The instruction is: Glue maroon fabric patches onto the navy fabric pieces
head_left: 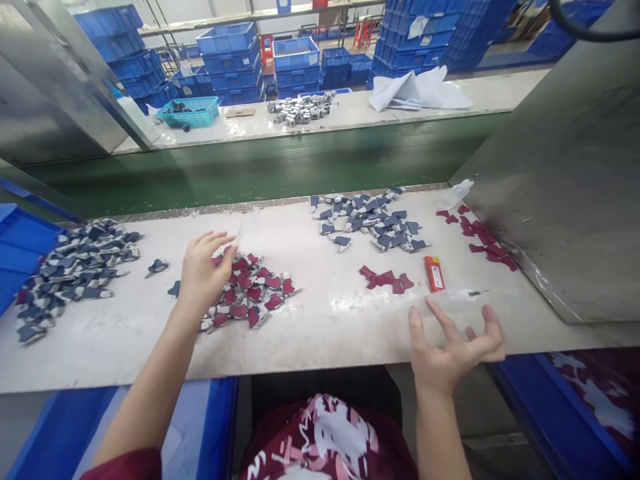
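The person's left hand [207, 270] arches over the left side of a heap of maroon-faced pieces [250, 290], small, angular and pale-sided, its fingers loosely parted; whether a faint whitish streak at the fingertips is something held, one cannot tell. The right hand [447, 353] is spread wide above the near edge of the smooth, off-white tabletop [310, 340], just nearer than a blurred translucent object [455, 298] with a thin dark tip. Beyond that stands out a glossy red block [435, 274] with a yellow end and a pale label; flat maroon cutouts [385, 279], notched along their outlines, lie to its left. Slate-blue pieces [375, 220] with light undersides scatter toward the far edge, and a denser dark heap [80, 267] fills the left end. A broad strip of tabletop runs between the maroon heap and the right hand, while a dull metal panel [570, 187] bounds the right side.
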